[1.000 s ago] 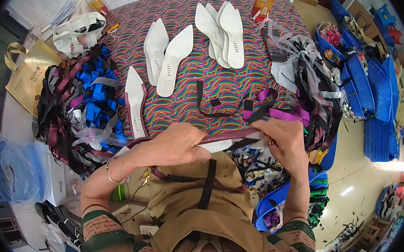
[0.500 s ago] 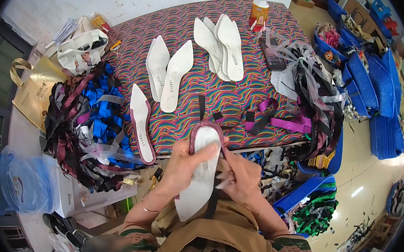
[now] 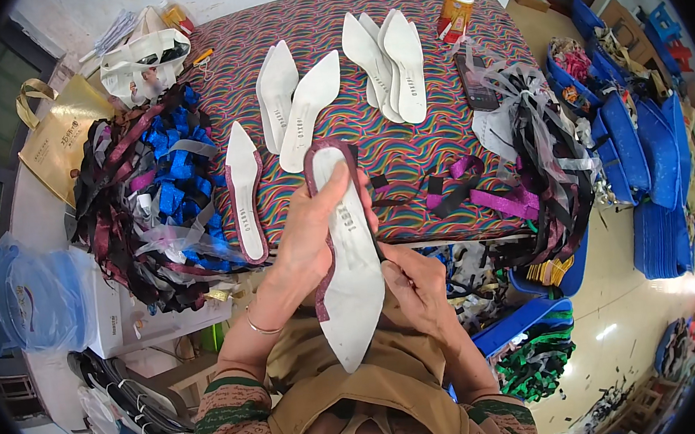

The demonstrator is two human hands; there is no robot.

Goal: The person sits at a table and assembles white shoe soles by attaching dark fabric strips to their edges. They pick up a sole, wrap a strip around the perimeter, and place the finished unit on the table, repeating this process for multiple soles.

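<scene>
Since a moment ago, the held insole (image 3: 354, 291) has shifted toward the far side, its heel now appearing over the table (image 3: 404, 150), its toe pointing near. The right hand (image 3: 417, 283) has dropped from beside the heel to midway along the right edge. Finding: the burgundy band (image 3: 322, 302) rounds the heel and follows the left edge, stopping short of the toe; I judge the right edge to be the side being worked. Left hand (image 3: 300, 238): closed on the heel half, thumb on top, fingers wrapped beneath. Right hand: thumb and forefinger nearly together; whether they pinch band or insole, I cannot tell. Left on the table: one edged insole (image 3: 244, 185).
</scene>
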